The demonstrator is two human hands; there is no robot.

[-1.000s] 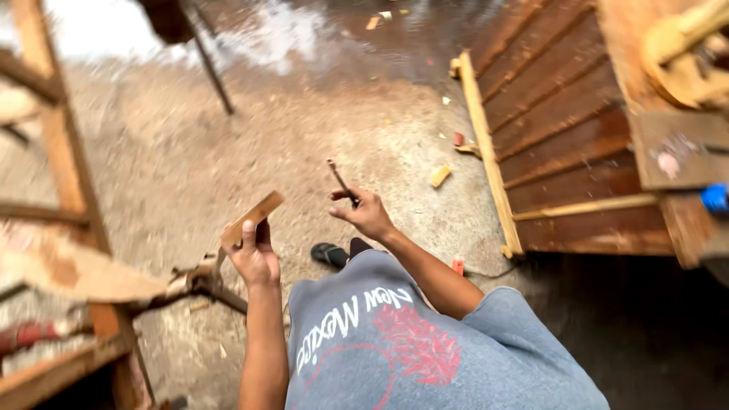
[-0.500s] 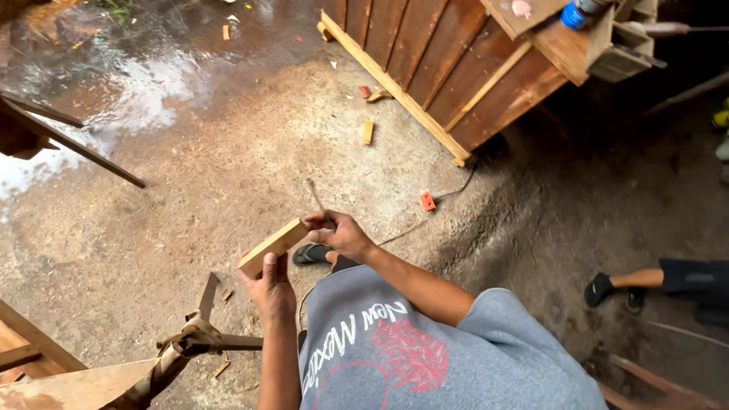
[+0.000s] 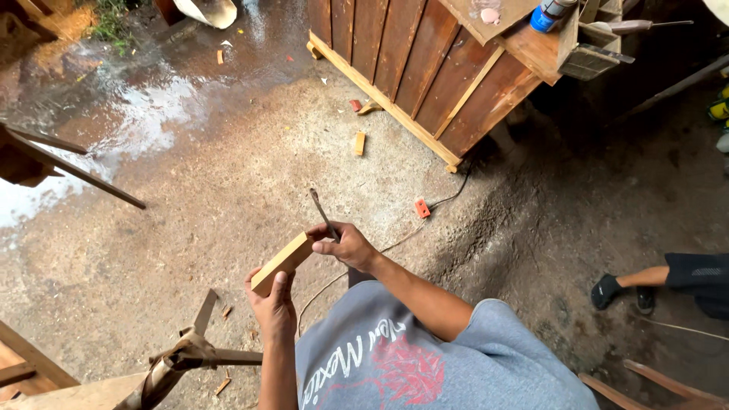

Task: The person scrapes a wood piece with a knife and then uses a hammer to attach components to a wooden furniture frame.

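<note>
My left hand grips a small flat piece of light wood by its lower end, held up in front of my chest. My right hand holds a thin dark pencil-like tool that sticks up and away from my fingers. The right hand's fingers rest against the upper end of the wood piece. Both hands are above a dirt and concrete floor.
A slatted brown wooden structure stands at the upper right, with a blue-capped bottle on a shelf. An orange plug and cord lie on the floor. Another person's leg is at right. A puddle is at upper left; a wooden stand is below.
The view has shifted, bringing the slatted structure further into frame. My right hand has come closer to the wood piece and now touches its upper end.
</note>
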